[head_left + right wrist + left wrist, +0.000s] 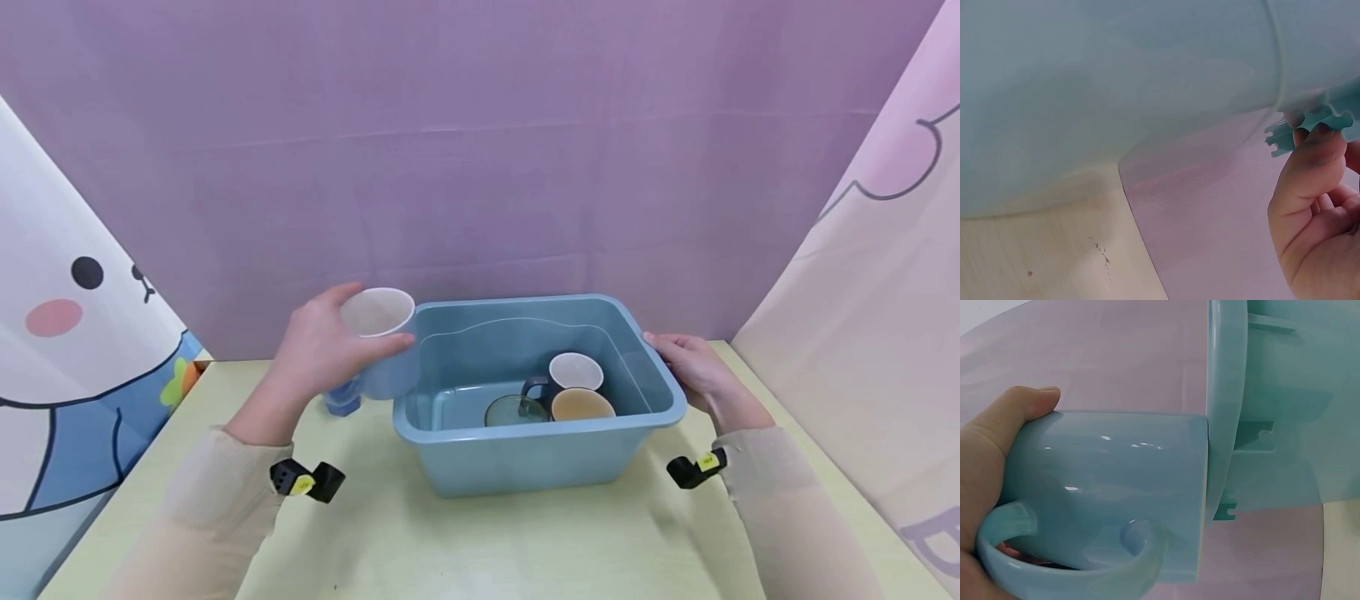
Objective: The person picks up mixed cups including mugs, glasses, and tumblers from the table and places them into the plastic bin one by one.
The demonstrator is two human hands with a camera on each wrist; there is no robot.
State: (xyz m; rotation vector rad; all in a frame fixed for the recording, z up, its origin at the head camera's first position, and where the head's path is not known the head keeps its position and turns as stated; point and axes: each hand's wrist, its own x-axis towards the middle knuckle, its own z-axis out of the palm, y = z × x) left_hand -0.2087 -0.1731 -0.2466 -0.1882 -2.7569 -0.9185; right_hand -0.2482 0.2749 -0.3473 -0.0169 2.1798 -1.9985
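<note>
My left hand [318,346] grips a light blue mug [390,371] with a white inside, just outside the left end of a blue plastic basin [517,458]. Thumb and fingers span the mug's body; in the left wrist view its looped handle [1085,575] shows. There the mug [1110,481] meets the basin rim [1225,394] in view, though I cannot tell if they touch. At the basin's right end, my right hand [693,371] holds the rim, fingers [1316,162] curled under it. Inside sit a dark mug [576,372], a tan-lined cup [583,405] and a see-through glass cup [516,412].
The basin stands on a pale wooden table [465,550], close to a purple cloth backdrop [480,167]. Printed cloth panels flank the table left [67,367] and right [885,333]. A small blue piece [342,400] shows below my left hand; whether it belongs to the mug is unclear.
</note>
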